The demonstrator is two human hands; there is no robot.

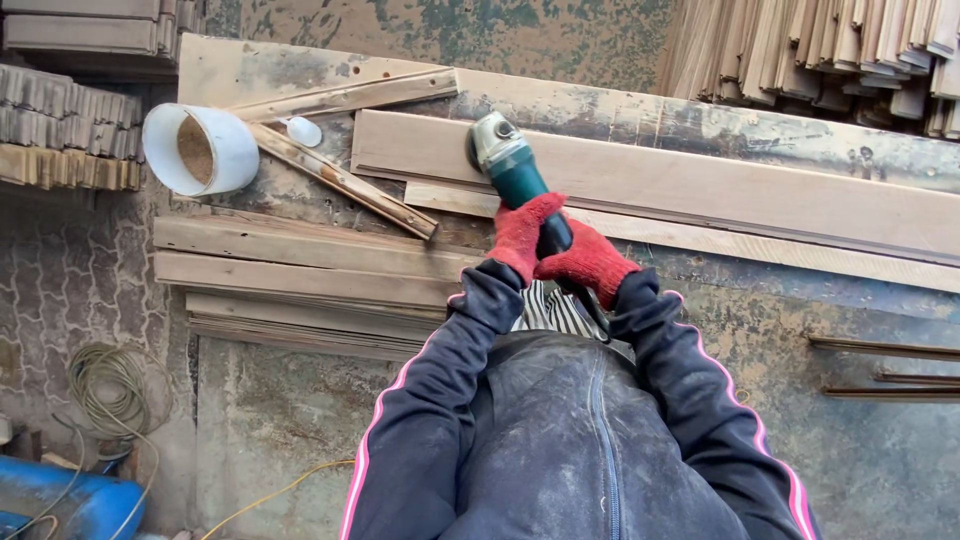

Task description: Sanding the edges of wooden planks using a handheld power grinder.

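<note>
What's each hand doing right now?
Left hand: closed on the green handheld power sander.
Right hand: closed on the same sander's rear grip.

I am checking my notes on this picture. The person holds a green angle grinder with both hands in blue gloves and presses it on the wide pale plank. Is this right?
Not quite: the gloves are red, not blue. The head view shows the left hand and the right hand, both in red gloves, gripping the green angle grinder, whose head rests on the wide pale plank.

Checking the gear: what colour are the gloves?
Red, on both hands gripping the grinder; head view.
</note>
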